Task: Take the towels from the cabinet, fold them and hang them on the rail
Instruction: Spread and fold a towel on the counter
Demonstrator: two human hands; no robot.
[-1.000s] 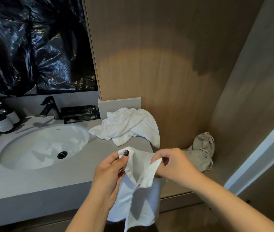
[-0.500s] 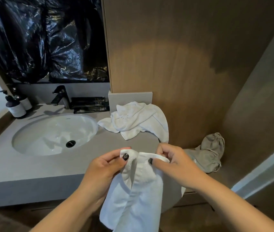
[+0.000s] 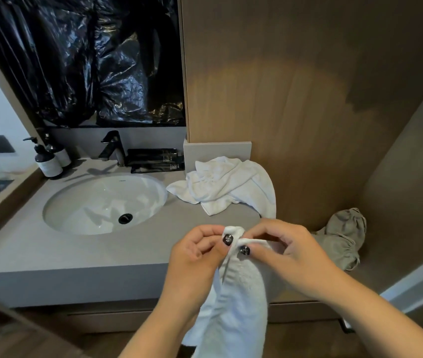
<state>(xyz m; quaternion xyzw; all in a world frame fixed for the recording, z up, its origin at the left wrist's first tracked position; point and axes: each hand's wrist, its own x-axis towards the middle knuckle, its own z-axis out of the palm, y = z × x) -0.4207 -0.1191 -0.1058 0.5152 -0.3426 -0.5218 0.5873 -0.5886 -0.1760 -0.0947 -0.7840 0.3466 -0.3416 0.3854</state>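
A white towel (image 3: 236,303) hangs down in front of the grey counter (image 3: 50,244), held by its top edge. My left hand (image 3: 194,257) pinches one top corner between thumb and fingers. Close beside it, my right hand (image 3: 290,251) pinches the other top corner, so the two corners almost meet. A second white towel (image 3: 223,187) lies crumpled on the counter by the wooden wall panel, one end drooping over the counter's right edge. No rail and no cabinet opening is in view.
A white sink basin (image 3: 102,202) with a black faucet (image 3: 113,148) is set into the counter. Two pump bottles (image 3: 50,158) stand at the back left, black packets (image 3: 156,161) behind the basin. A beige cloth bag (image 3: 344,236) sits on the lower shelf at right.
My two hands have drawn together, bringing the towel's top corners close to each other. The view has shifted left, showing more of the counter.
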